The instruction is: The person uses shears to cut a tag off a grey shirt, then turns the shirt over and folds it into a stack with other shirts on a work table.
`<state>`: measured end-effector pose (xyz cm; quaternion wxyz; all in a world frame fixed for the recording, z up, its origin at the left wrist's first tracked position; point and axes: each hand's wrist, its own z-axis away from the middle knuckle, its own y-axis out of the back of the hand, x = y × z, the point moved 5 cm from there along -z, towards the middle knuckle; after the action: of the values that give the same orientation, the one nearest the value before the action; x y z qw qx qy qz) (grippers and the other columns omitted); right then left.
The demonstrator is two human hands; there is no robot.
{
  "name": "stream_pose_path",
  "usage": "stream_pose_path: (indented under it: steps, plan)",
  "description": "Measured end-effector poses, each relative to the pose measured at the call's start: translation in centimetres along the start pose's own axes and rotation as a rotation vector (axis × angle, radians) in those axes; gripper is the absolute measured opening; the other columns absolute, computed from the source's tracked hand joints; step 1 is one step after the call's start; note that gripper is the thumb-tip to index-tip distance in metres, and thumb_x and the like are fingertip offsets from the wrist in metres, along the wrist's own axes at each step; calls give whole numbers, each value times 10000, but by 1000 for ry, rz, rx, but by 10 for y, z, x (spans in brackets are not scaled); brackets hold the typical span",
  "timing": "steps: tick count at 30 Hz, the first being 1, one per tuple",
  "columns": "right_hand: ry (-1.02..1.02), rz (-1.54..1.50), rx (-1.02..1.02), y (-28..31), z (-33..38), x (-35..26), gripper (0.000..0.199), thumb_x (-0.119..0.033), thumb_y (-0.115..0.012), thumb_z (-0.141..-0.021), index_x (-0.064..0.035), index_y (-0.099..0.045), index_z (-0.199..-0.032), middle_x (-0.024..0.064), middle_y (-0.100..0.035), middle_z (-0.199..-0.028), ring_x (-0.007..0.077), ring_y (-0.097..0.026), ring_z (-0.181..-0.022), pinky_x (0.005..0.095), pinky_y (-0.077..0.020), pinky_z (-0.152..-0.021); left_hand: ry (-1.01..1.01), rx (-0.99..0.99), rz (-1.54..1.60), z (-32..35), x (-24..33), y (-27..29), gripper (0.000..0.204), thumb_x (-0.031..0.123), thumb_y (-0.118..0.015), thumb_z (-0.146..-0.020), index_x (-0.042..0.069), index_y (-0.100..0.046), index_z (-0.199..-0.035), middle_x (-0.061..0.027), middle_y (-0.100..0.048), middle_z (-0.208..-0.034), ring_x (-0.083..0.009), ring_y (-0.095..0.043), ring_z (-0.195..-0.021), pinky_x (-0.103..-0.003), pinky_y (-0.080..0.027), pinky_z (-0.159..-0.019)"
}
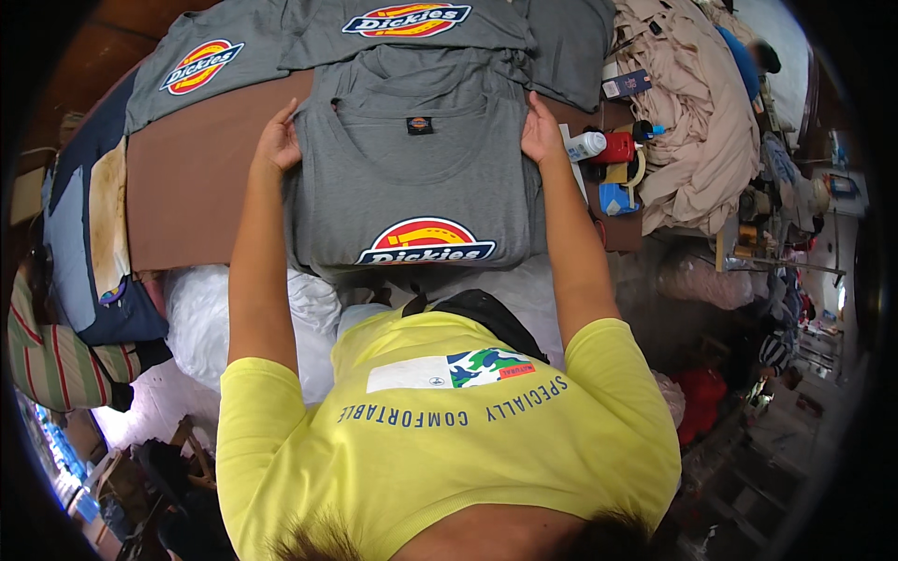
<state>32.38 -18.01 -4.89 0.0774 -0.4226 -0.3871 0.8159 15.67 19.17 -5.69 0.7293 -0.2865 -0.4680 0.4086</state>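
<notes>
A grey T-shirt [412,201] with a red, yellow and blue logo lies folded into a rectangle in front of me, its scooped neckline at the far end. At its left edge is my left hand [279,138], thumb pointing away from me and fingers partly hidden by the cloth. My right hand [543,133] grips the opposite edge the same way, level with the neckline. More grey T-shirts [505,56] with the same logo lie spread just beyond it.
Beneath the shirts is a brown table surface [192,201]. To the right stand a white bottle [586,146], a red container [615,148] and a tape roll [636,170], beside a heap of beige cloth [697,112]. White plastic bags [253,313] sit below the table's near edge.
</notes>
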Motion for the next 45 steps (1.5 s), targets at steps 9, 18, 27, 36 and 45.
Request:
stream_pose_path:
  steps: [9, 18, 27, 36, 45]
  plan:
    - [-239, 717, 44, 11, 103, 8, 386, -279, -505, -894, -37, -476, -1194, 59, -566, -1075, 142, -552, -933, 283, -447, -807, -62, 396, -776, 140, -32, -7, 368, 237, -545, -868, 56, -492, -1185, -59, -570, -1078, -144, -541, -967, -271, -425, -814]
    - [74, 1647, 170, 12, 209, 66, 351, -140, -701, -712, 16, -529, -975, 94, -514, -821, 187, -505, -628, 279, -412, -576, -347, 794, -1293, 223, -149, 8, 286, 100, -661, -780, 1, -509, -1001, -74, -601, -848, -123, -559, -778, -233, -422, -642]
    - [-389, 1403, -175, 29, 215, 64, 383, -199, -664, -742, -16, -472, -1019, 134, -551, -724, 269, -596, -639, 304, -430, -529, -747, 462, -1248, 220, -152, 15, 189, 75, -609, -814, 25, -428, -790, -3, -436, -697, -114, -410, -642, -242, -345, -596]
    - [223, 2235, -731, 11, 221, 94, 293, -81, -566, -720, -77, -504, -1006, 111, -593, -833, 271, -620, -676, 370, -487, -555, -178, 168, -1581, 208, -148, 29, 227, 207, -505, -895, 30, -375, -955, -108, -477, -758, -216, -486, -686, -307, -394, -627]
    - [403, 2509, -183, 27, 238, 119, 225, -104, -539, -725, -109, -538, -951, 79, -571, -693, 215, -610, -544, 324, -479, -464, -188, 126, -2241, 216, -141, 21, 237, 83, -611, -725, 2, -495, -916, -165, -519, -961, -357, -518, -901, -434, -446, -732]
